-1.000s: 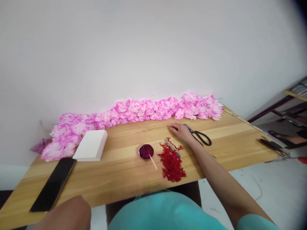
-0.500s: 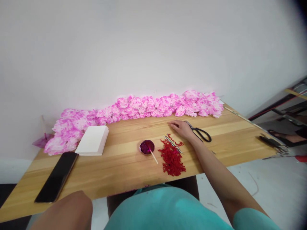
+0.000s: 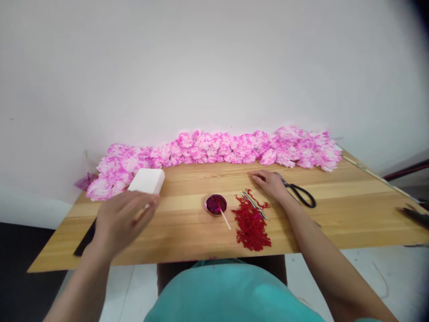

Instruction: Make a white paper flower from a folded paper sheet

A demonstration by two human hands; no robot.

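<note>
My left hand is over the left part of the table, in front of the stack of white paper; its fingers are bent round, with a small pale spot between them that I cannot make out. My right hand rests on the wood, fingers apart and holding nothing, beside black-handled scissors. Between the hands is a small bowl of dark magenta liquid with a pale stick leaning in it. Red yarn pieces lie right of the bowl, with thin pale strands across their top.
Pink-and-white paper flowers line the back of the wooden table along the wall. A black phone is partly hidden by my left arm. A dark tool lies at the far right.
My left hand has come into view and now hangs in front of the white paper and phone. The view has shifted left, so things appear further right; my right hand stays beside the scissors.
</note>
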